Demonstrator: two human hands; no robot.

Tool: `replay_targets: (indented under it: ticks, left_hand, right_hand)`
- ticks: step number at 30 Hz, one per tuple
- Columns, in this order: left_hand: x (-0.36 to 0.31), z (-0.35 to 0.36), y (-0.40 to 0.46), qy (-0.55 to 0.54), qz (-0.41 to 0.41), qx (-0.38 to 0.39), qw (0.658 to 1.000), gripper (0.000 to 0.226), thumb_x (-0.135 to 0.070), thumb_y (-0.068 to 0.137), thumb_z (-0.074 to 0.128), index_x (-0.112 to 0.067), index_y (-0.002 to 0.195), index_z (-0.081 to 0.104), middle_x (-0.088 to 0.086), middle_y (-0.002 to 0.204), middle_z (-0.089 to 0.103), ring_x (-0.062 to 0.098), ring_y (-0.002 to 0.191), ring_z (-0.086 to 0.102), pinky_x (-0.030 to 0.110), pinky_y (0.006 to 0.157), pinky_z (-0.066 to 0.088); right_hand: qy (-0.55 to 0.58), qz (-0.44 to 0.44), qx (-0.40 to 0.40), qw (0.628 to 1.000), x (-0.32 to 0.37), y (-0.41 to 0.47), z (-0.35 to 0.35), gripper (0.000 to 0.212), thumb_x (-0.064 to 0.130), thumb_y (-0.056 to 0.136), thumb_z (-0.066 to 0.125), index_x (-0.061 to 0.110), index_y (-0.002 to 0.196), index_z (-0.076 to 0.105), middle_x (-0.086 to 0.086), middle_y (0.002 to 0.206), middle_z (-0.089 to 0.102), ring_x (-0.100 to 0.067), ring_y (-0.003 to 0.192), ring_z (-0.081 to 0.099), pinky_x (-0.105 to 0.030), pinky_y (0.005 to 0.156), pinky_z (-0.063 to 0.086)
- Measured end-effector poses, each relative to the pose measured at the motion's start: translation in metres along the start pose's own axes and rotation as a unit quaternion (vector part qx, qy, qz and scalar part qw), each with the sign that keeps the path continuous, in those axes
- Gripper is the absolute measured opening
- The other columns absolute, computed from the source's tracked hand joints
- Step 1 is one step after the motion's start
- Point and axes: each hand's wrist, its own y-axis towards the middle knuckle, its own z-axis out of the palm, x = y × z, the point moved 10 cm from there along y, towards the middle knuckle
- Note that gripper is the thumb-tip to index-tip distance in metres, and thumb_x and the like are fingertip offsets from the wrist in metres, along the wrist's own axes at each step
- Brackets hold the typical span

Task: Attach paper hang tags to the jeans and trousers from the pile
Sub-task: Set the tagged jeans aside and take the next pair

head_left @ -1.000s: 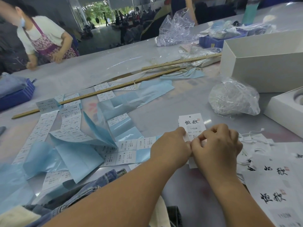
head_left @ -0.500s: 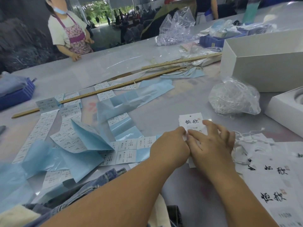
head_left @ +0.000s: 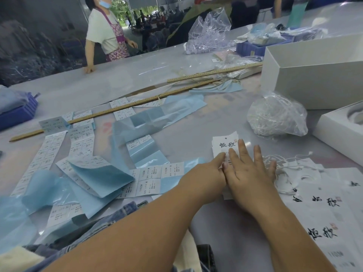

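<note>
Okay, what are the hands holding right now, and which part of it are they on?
Nothing is gripped. The right hand lies flat, fingers straight, pressing on the lower part of the hang tags. The left hand touches their left edge with its fingertips.

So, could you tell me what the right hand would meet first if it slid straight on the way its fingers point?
The right hand lies flat on the hang tags; beyond them is probably bare table, though depth is unclear.

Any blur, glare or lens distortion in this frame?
Head view: the rulers bow from wide-angle distortion; the far background is smeared; glare streaks the table; the tag print under the right hand stays legible, the left hand sharp.
</note>
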Motion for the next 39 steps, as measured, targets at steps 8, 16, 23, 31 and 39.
replay_targets:
  ticks: [8, 16, 23, 31, 39]
  left_hand:
    - [0.003, -0.009, -0.002, -0.007, -0.011, -0.030, 0.999, 0.052, -0.025, 0.104, 0.031, -0.040, 0.154, 0.023, 0.004, 0.138, 0.056, 0.028, 0.116, 0.056, 0.041, 0.095, 0.047]
    - [0.009, -0.018, 0.001, -0.050, -0.029, -0.073, 0.996, 0.039, -0.034, 0.101, 0.039, -0.036, 0.140, 0.043, 0.000, 0.123, 0.061, 0.024, 0.105, 0.057, 0.035, 0.077, 0.042]
    - [0.014, -0.014, 0.003, -0.084, -0.048, -0.064, 0.993, 0.054, -0.050, 0.092, 0.058, -0.028, 0.137, 0.038, 0.000, 0.125, 0.058, 0.023, 0.105, 0.057, 0.034, 0.075, 0.042]
    - [0.022, -0.011, 0.007, -0.132, -0.065, -0.054, 0.988, 0.052, -0.047, 0.090, 0.064, -0.022, 0.131, 0.046, -0.003, 0.114, 0.059, 0.020, 0.104, 0.058, 0.033, 0.078, 0.045]
    - [0.025, -0.007, 0.009, -0.156, -0.066, -0.043, 0.985, 0.054, -0.046, 0.089, 0.066, -0.022, 0.133, 0.046, -0.001, 0.115, 0.063, 0.020, 0.103, 0.061, 0.032, 0.074, 0.043]
  right_hand:
    - [0.031, -0.012, -0.004, 0.999, 0.004, -0.003, -0.003, 0.056, 0.047, 0.101, 0.021, 0.029, 0.155, 0.020, 0.016, 0.164, -0.003, -0.017, 0.151, -0.006, -0.056, 0.116, -0.009]
    - [0.115, 0.096, -0.232, 0.961, -0.040, -0.017, -0.060, 0.023, 0.005, 0.087, 0.055, 0.003, 0.104, 0.069, -0.018, 0.105, 0.063, -0.039, 0.101, 0.052, -0.043, 0.084, 0.044]
    - [0.026, 0.172, -0.125, 0.977, -0.055, -0.013, -0.043, 0.029, 0.015, 0.087, 0.056, 0.016, 0.112, 0.070, -0.012, 0.122, 0.058, -0.037, 0.111, 0.043, -0.041, 0.091, 0.038]
    - [0.009, 0.158, -0.078, 0.984, -0.058, -0.006, -0.034, 0.026, 0.031, 0.095, 0.054, 0.030, 0.116, 0.068, -0.009, 0.129, 0.051, -0.035, 0.116, 0.040, -0.041, 0.098, 0.034]
    - [0.013, 0.151, -0.105, 0.983, -0.055, -0.007, -0.038, 0.018, 0.019, 0.088, 0.059, 0.026, 0.088, 0.075, -0.004, 0.100, 0.056, -0.033, 0.106, 0.042, -0.040, 0.087, 0.032]
